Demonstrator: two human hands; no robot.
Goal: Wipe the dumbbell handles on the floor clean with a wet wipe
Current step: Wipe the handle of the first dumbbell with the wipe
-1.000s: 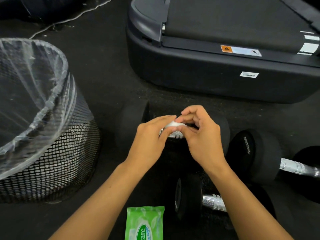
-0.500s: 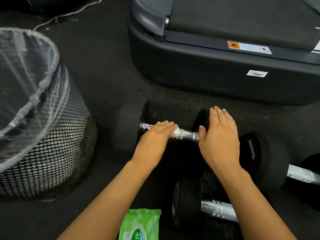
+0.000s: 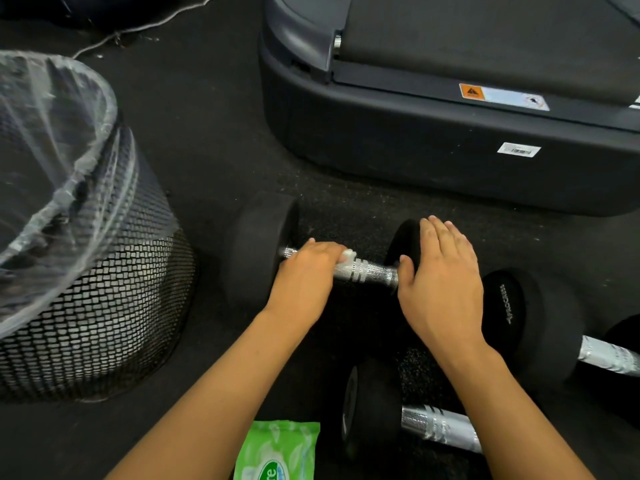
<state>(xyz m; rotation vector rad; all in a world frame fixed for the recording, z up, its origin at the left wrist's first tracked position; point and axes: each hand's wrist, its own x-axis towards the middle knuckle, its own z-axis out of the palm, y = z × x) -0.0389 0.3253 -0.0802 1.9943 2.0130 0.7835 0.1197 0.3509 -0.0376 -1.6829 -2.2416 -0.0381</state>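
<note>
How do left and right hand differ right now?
The left hand wraps the handle of the far dumbbell, pressing a wet wipe on it; the right hand rests flat, fingers straight, on that dumbbell's right head and holds nothing. Both touch the same dumbbell.

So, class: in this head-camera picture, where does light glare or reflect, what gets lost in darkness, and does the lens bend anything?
Head view: bright reflections on the chrome handle beside the left hand and on the bin liner; the black dumbbell heads and dark floor nearly merge; the treadmill base edge curves from wide-angle distortion; the wipe pack is cut off at the bottom.
</note>
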